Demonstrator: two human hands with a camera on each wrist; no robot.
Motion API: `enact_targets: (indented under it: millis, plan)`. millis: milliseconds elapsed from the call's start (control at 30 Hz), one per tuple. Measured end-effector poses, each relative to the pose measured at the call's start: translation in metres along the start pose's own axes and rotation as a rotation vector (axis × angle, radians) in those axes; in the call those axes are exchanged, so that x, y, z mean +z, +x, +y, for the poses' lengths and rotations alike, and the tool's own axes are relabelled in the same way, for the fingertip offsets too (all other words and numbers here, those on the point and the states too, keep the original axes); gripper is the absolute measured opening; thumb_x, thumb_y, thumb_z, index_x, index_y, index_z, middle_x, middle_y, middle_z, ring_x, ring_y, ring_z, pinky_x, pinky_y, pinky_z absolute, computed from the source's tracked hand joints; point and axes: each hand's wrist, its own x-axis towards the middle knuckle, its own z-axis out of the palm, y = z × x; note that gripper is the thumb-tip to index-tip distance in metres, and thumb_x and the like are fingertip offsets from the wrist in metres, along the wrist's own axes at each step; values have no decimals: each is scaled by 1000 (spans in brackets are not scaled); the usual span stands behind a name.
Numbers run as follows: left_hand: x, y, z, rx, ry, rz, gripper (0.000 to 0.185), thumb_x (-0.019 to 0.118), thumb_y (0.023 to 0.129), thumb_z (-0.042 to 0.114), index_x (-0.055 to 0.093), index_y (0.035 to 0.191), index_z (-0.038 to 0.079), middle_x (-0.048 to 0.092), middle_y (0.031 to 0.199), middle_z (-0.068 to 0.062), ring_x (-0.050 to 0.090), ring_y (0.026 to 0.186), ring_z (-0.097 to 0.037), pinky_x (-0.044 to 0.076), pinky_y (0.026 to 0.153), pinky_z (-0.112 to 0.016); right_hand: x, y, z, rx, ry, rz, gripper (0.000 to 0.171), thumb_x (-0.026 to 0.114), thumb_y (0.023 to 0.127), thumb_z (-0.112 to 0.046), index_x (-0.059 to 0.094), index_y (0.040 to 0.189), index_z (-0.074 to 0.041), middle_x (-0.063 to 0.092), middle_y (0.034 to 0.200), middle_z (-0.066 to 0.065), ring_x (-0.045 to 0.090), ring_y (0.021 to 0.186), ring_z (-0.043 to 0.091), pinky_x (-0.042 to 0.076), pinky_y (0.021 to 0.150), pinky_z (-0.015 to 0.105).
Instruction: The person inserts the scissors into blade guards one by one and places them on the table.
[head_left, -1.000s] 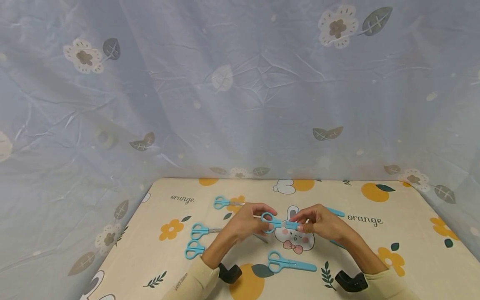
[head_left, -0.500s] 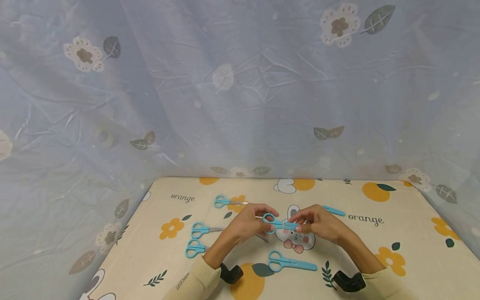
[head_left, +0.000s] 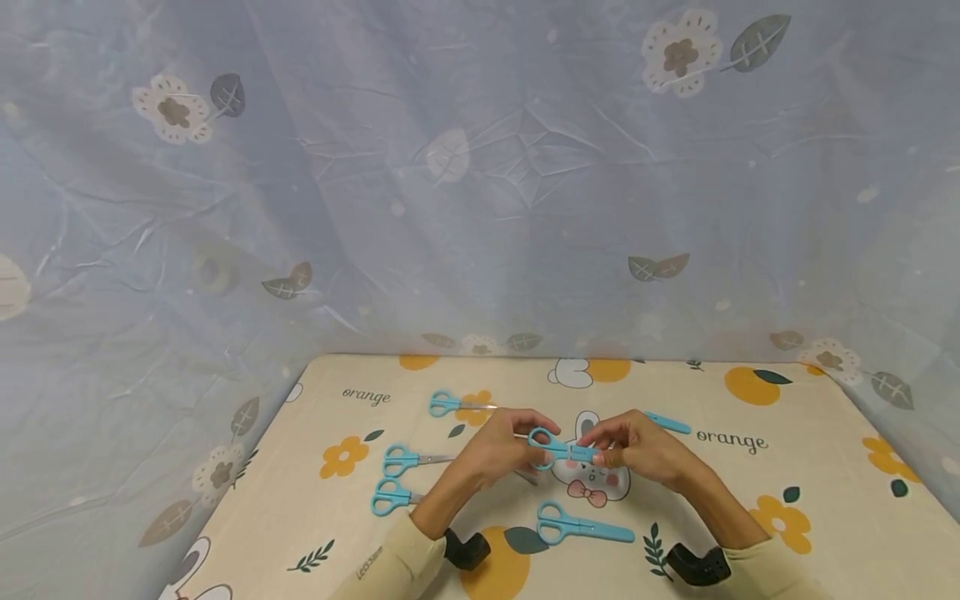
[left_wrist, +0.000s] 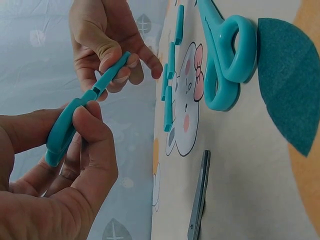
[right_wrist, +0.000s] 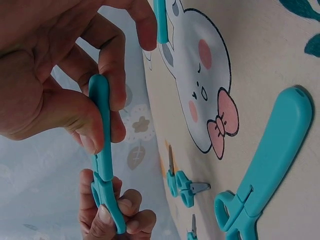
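Above the table's middle, both hands hold one pair of blue scissors point(head_left: 558, 449) level between them. My left hand point(head_left: 534, 447) grips the handle loops point(left_wrist: 64, 132) with thumb and fingers. My right hand point(head_left: 597, 451) pinches the blue blade cover point(right_wrist: 100, 125) that sits over the blades. In the left wrist view the cover point(left_wrist: 112, 74) lines up with the handles, and the blades are hidden inside it.
A capped pair of scissors point(head_left: 584, 527) lies near the front. Three uncovered pairs point(head_left: 454, 406) point(head_left: 408, 459) point(head_left: 390, 498) lie at the left. A loose blue cover point(head_left: 667, 423) rests behind my right hand. The printed tablecloth point(head_left: 810, 467) meets a floral curtain point(head_left: 480, 183) behind.
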Motion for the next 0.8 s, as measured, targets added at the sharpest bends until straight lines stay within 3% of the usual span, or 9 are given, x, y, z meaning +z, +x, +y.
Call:
enact_targets:
  millis: [267,567,800]
  plan:
    - [1,-1,4,3,-5,8,32,76,88,-11,78,113,6,67,96,-8,67,72,-16,67,66,-31,0,1,0,-11,1,6,25,70,97,0,78,120,3,72,92,17,67,79,23,55,68,30]
    - [2,2,8,30,-10,-5,32,74,88,-13,78,114,5,65,95,-6,68,70,-15,69,70,-40,-4,2,-7,10,-27,33,26,71,97,-2,78,122,1,72,94,16,64,86,21,51,72,29]
    - [5,1,5,21,-31,-13,31,73,88,-15,76,115,0,64,94,-7,68,71,-14,69,68,-36,-1,1,-6,28,-30,40,24,71,97,-1,79,119,2,70,89,13,64,83,20,50,70,27]
